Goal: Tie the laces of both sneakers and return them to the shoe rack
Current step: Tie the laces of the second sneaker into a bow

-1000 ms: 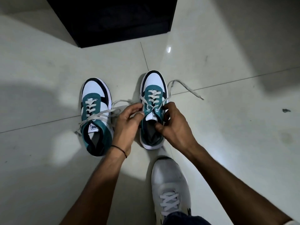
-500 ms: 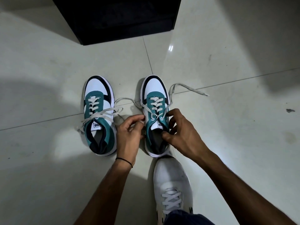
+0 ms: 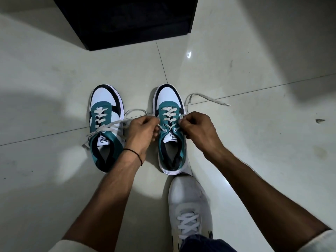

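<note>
Two teal, white and black sneakers stand side by side on the tiled floor, toes pointing away from me. The left sneaker [image 3: 104,124] has loose white laces spread across its tongue. The right sneaker [image 3: 171,135] sits between my hands. My left hand [image 3: 142,130] pinches its left lace at the shoe's left side. My right hand [image 3: 197,130] pinches the right lace [image 3: 205,98], whose free end trails off to the right over the floor.
A black shoe rack [image 3: 127,19] stands on the floor beyond the sneakers. My own foot in a white sneaker [image 3: 189,206] rests just behind the right sneaker's heel. Pale glossy floor tiles [image 3: 254,151] surround everything.
Both hands have shifted outward from the right sneaker's opening to its sides, each closing on a lace. The view has dipped, so the sneakers sit lower in frame.
</note>
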